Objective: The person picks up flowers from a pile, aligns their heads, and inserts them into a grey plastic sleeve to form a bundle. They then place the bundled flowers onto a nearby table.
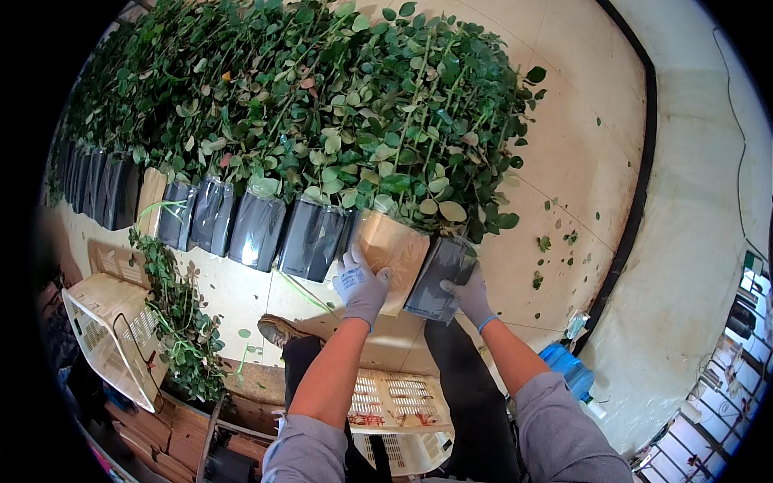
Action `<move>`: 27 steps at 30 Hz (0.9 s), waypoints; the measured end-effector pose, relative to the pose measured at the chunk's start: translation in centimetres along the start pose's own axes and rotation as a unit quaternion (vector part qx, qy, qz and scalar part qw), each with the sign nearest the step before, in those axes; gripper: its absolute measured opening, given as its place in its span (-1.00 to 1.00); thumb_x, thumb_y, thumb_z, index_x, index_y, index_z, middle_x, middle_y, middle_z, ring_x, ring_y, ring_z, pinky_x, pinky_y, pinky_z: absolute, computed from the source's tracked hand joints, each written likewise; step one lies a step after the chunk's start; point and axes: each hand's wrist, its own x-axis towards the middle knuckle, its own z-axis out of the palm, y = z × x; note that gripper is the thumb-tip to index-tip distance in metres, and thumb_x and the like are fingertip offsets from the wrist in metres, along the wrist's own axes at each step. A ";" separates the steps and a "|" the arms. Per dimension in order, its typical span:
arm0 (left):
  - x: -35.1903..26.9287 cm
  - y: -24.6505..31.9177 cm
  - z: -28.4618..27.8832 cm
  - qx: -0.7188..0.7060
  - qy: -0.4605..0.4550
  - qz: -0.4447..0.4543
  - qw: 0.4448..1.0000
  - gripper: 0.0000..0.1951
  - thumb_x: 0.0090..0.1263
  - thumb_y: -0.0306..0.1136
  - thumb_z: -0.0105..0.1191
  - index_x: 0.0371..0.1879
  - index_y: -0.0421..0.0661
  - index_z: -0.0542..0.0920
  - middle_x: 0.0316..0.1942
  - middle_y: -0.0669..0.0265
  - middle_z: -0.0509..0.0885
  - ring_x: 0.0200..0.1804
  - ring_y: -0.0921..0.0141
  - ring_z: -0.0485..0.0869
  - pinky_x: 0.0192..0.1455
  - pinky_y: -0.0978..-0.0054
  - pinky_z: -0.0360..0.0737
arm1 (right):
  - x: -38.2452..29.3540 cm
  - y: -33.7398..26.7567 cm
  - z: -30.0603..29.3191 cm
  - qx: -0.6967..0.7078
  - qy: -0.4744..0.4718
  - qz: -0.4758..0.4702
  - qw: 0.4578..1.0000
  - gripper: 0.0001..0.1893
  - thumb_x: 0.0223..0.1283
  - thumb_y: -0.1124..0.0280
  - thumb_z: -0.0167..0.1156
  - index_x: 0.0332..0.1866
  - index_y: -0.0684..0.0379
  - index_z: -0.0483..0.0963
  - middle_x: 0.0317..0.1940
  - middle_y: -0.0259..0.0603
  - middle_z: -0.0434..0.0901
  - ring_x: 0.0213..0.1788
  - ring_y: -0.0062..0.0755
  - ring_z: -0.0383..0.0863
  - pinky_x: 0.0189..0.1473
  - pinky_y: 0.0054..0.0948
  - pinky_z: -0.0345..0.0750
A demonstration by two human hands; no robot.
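Observation:
Leafy cut-stem bundles (314,115) lie in a long row on the floor, their near ends wrapped in dark or brown sleeves under clear film. My left hand (362,284), in a thin grey glove bearing print, grips the left side of a brown-wrapped bundle (395,253), thumb on top. At the row's right end, my right hand (471,294), gloved alike, holds the right edge of a dark-wrapped bundle (439,278), its thumb across the upper face. These two bundles lie side by side. The undersides and the fingers beneath them are hidden.
Loose leafy stems (181,326) lie beside a white plastic crate (115,338) at left. Another crate (398,401) is between my legs. A blue water bottle (567,371) stands at right, near a black-edged wall base (640,181). Fallen leaves (543,244) dot the tiles.

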 end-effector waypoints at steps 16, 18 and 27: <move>-9.6 -9.0 -2.9 -0.049 -0.013 0.083 0.995 -0.29 0.43 0.05 0.12 0.47 -0.11 0.35 0.28 -0.05 0.57 0.27 0.00 0.55 0.34 0.00 0.42 | -0.5 6.4 0.1 -0.259 0.067 -0.059 0.962 0.01 0.09 -0.05 0.49 0.49 0.46 0.24 0.39 0.28 0.42 0.47 0.17 0.37 0.49 -0.10 0.32; -15.8 -12.7 -3.3 -0.079 0.047 0.120 0.989 -0.38 0.42 0.00 0.14 0.38 -0.07 0.45 0.14 0.00 0.66 0.15 -0.01 0.63 0.27 0.00 0.50 | -2.7 11.0 -0.1 -0.330 0.001 -0.077 0.941 -0.25 0.20 0.07 0.35 0.32 0.49 0.37 0.23 0.34 0.54 0.29 0.13 0.54 0.32 -0.09 0.46; -50.7 -28.7 -12.1 -0.226 0.068 -0.397 0.887 -0.56 0.41 -0.01 0.08 0.08 -0.07 0.68 -0.01 0.01 0.76 0.11 0.00 0.70 0.23 0.03 0.58 | -25.6 -12.9 7.6 -0.223 -0.437 0.006 0.871 -0.60 0.28 0.41 0.33 0.18 0.32 0.53 -0.30 -0.19 0.68 -0.33 -0.32 0.68 -0.29 -0.38 0.63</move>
